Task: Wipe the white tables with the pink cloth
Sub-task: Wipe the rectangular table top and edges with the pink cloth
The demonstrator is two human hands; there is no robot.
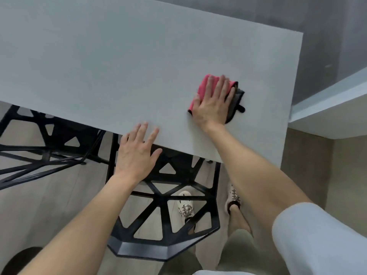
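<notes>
Pink cloth (200, 92) with dark grey underside, white table (119, 66), black chair (164, 205)

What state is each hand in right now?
Left hand: open, fingers straight, at the near edge of the white table, holding nothing.
Right hand: open, flat, fingers pressing the pink cloth onto the table.

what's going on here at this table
A person is wiping a white table with a pink cloth. The right hand presses flat on the cloth near the table's right end. The left hand rests open on the near edge. A black chair stands below, partly under the table.
</notes>
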